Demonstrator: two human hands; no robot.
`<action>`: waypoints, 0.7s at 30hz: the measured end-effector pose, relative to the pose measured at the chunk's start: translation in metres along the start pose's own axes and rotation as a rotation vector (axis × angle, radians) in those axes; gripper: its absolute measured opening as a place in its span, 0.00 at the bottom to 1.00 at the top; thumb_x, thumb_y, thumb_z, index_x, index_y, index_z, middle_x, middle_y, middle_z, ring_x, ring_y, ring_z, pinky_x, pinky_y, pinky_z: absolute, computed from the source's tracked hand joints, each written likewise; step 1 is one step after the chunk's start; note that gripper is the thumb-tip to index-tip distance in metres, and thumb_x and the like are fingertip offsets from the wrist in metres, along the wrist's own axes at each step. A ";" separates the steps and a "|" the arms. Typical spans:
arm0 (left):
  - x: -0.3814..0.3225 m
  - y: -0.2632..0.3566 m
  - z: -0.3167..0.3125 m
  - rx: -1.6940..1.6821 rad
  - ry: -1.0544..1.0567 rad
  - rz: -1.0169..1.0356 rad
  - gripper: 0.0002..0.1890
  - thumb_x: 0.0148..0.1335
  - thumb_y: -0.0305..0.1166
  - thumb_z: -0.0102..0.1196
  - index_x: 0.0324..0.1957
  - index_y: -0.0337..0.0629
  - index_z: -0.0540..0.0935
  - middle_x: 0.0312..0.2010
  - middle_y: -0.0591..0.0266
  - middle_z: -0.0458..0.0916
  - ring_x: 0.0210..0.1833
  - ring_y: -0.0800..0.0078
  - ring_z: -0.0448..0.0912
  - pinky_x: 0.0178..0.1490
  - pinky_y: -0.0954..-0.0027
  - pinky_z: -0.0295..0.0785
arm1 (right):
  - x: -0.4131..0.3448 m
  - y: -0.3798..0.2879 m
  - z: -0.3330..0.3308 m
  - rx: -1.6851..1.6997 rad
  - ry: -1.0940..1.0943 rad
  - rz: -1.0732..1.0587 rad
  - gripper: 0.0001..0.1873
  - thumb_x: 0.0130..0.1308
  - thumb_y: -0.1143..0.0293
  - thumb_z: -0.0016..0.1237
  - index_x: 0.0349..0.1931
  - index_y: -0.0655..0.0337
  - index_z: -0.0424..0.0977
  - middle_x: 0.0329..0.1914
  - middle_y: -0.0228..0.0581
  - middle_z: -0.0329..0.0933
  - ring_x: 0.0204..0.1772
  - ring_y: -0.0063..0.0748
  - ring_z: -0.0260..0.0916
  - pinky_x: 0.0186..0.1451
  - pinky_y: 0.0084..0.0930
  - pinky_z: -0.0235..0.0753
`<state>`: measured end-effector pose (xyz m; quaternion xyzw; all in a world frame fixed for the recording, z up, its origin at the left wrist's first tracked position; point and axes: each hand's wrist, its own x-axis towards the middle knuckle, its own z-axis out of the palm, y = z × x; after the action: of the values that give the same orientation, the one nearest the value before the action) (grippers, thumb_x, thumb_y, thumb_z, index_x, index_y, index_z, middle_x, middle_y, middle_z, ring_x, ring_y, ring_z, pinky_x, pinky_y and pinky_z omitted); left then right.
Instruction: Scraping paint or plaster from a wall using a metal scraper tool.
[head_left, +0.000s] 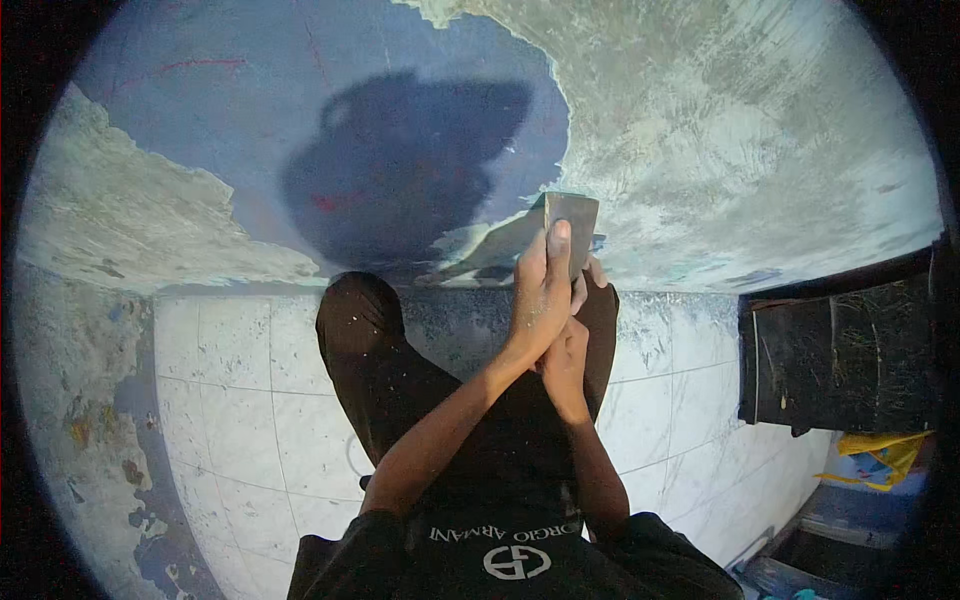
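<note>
A flat metal scraper (583, 221) meets the wall (675, 150), its wide edge at the boundary between blue paint (450, 45) and bare grey plaster. My left hand (544, 289) grips the blade, with the thumb laid along its face and fingertips showing past its far side. Just below, my right hand (568, 356) is closed in line with the tapering blade, around where the handle lies. The handle itself is hidden, and my left wrist covers part of the right hand. Both hands are between my bent knees.
White floor tiles (232, 337), specked with debris, run along the wall's foot. A second patchy wall (75, 420) rises at left. At right are a dark, scratched box-like object (840, 360) and a yellow cloth or bag (885, 461). My shadow (405, 165) falls on the paint.
</note>
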<state>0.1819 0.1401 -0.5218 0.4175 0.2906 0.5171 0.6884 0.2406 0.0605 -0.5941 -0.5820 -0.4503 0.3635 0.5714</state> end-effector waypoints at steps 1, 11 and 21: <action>0.003 0.005 0.000 0.008 0.000 -0.002 0.25 0.71 0.50 0.32 0.34 0.36 0.69 0.19 0.62 0.74 0.13 0.83 0.63 0.15 0.80 0.57 | 0.003 -0.006 0.003 0.047 -0.016 0.028 0.16 0.70 0.65 0.35 0.28 0.66 0.67 0.17 0.28 0.67 0.18 0.14 0.59 0.18 0.15 0.55; 0.004 -0.005 0.001 0.050 0.035 -0.010 0.24 0.71 0.51 0.29 0.33 0.39 0.66 0.17 0.64 0.69 0.12 0.86 0.59 0.13 0.82 0.51 | 0.004 0.005 0.001 -0.036 -0.044 0.019 0.22 0.74 0.62 0.28 0.24 0.66 0.65 0.14 0.29 0.64 0.17 0.15 0.57 0.18 0.19 0.56; 0.003 -0.001 0.004 0.060 0.052 -0.069 0.23 0.71 0.50 0.30 0.32 0.41 0.67 0.17 0.65 0.69 0.12 0.86 0.59 0.14 0.82 0.52 | 0.004 -0.006 0.003 0.010 0.005 0.072 0.19 0.73 0.66 0.31 0.23 0.67 0.65 0.14 0.28 0.63 0.19 0.14 0.58 0.19 0.19 0.56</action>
<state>0.1869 0.1419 -0.5208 0.4142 0.3380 0.4948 0.6851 0.2385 0.0646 -0.5881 -0.5958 -0.4258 0.3848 0.5618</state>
